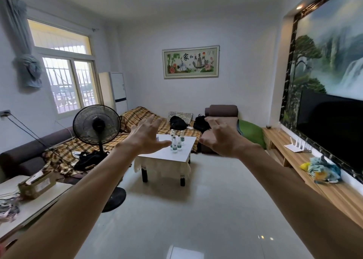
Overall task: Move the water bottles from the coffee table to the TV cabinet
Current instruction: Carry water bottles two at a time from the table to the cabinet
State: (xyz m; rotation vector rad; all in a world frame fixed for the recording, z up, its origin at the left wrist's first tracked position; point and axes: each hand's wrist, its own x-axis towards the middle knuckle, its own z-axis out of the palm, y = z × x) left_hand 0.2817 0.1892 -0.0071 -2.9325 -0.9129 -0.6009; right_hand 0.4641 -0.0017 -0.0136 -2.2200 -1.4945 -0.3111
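Observation:
Several clear water bottles (176, 142) with green labels stand upright in a cluster on the white coffee table (167, 155) in the middle of the room. My left hand (147, 136) and my right hand (221, 138) are stretched out in front of me, fingers spread, holding nothing. Both hands are well short of the table; the left thumb overlaps the bottles only in the image. The wooden TV cabinet (294, 156) runs along the right wall under the black TV (332, 121).
A black standing fan (97, 128) stands left of the coffee table. A sofa with a plaid cover (137, 119) and two black bags lies behind it. On the cabinet rest a white router (295, 146) and crumpled cloths (322, 171). A side table with a box (37, 186) is at the near left.

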